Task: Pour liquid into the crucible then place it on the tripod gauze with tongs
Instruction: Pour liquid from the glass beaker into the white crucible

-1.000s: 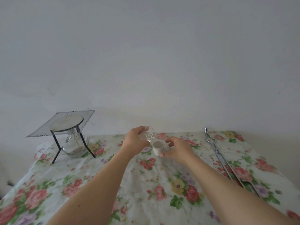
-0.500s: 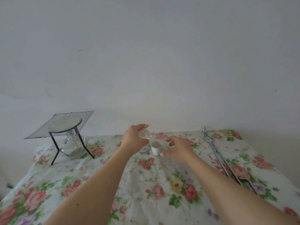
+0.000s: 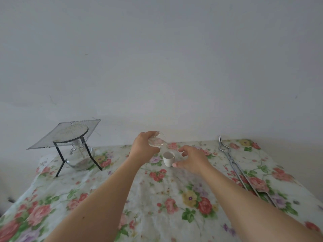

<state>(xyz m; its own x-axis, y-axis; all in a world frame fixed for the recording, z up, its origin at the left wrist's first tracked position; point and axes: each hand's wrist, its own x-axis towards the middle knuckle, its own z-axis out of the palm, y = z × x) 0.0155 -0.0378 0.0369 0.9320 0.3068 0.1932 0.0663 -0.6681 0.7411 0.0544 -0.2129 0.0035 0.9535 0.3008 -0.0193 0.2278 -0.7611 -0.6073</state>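
Observation:
A small white crucible [image 3: 168, 158] stands upright on the floral cloth near the table's far edge. My left hand [image 3: 144, 148] holds a small clear glass beaker [image 3: 157, 142], tilted with its mouth toward the crucible and just above its left side. My right hand [image 3: 191, 158] rests on the cloth just right of the crucible, fingers spread, thumb near its base. A black tripod [image 3: 60, 157] carrying a wire gauze [image 3: 70, 132] with a pale round centre stands at the far left. Long metal tongs [image 3: 234, 165] lie at the right.
A clear glass spirit burner [image 3: 80, 157] sits under the tripod. The table wears a floral cloth [image 3: 157, 198] and stands against a plain grey-white wall [image 3: 157, 67]. The table's right edge runs close beside the tongs.
The left hand with the beaker has shifted slightly up and left of the crucible and stays tilted. The right hand has opened a little beside the crucible.

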